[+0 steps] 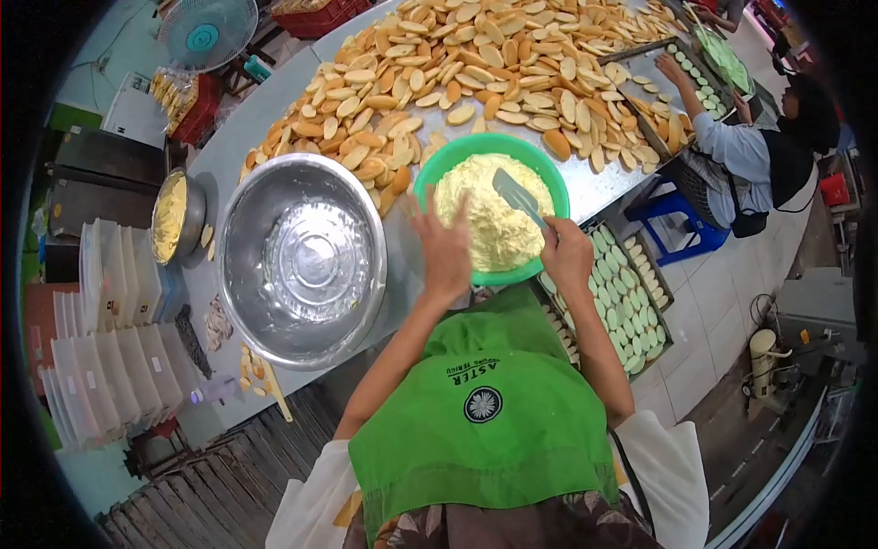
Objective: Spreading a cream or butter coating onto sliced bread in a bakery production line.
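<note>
A green plastic bowl holds a large mound of pale yellow cream. My right hand grips the handle of a grey spatula, whose blade lies over the cream. My left hand is spread, slightly blurred, over the bowl's left side; whether it touches the rim I cannot tell. To its left stands a big steel basin with only smears inside. Beyond the bowls a heap of sliced oval bread pieces covers much of the metal table.
A small steel bowl of yellow cream and stacked plastic containers stand left. A co-worker sits at the right near a tray. Below the table's right edge are trays of green-topped pieces and a blue stool.
</note>
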A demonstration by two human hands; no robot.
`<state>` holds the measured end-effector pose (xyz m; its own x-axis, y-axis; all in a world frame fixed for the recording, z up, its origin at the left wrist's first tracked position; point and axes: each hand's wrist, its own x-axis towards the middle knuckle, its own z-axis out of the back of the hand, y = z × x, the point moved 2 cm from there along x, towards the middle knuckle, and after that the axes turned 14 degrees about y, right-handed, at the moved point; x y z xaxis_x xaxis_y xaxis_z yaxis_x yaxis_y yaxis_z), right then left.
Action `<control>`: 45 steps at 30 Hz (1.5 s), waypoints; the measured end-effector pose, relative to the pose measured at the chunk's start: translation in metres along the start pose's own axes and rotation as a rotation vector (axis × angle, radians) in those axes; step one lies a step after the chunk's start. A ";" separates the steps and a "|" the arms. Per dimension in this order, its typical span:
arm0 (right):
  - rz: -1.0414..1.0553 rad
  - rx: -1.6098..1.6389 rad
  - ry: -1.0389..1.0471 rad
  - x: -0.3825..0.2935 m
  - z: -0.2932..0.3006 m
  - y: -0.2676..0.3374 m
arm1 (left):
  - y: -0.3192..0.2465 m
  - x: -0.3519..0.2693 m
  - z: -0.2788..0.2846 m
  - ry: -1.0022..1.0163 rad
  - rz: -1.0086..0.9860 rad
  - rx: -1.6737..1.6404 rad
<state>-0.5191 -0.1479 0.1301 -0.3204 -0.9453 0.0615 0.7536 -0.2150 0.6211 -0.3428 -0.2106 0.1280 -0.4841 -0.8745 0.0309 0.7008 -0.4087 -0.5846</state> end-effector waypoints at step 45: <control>0.232 -0.100 -0.132 -0.031 0.011 0.002 | -0.012 0.006 -0.020 0.103 -0.194 0.261</control>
<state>-0.5136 -0.1161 0.1383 -0.2001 -0.9332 0.2985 0.8665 -0.0263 0.4985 -0.3647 -0.2059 0.1192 -0.6628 -0.7482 0.0314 0.6942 -0.6296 -0.3487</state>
